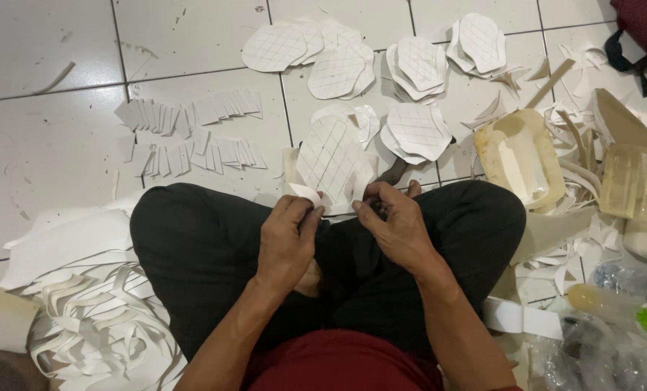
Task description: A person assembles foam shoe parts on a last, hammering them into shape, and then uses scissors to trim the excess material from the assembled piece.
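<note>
— Pinching, both of them? 
— Yes. Left hand has its grip pressed on a small white scrap; right hand is closed on the near edge of a gridded cutout, with scissors just behind it. 
— Where's the cutout? 
— Above the crossed legs, centre, tilted toward the far side. 
— Around it? 
— More cutouts on the far floor, strips far left, offcuts near left, a bottle near right.
</note>
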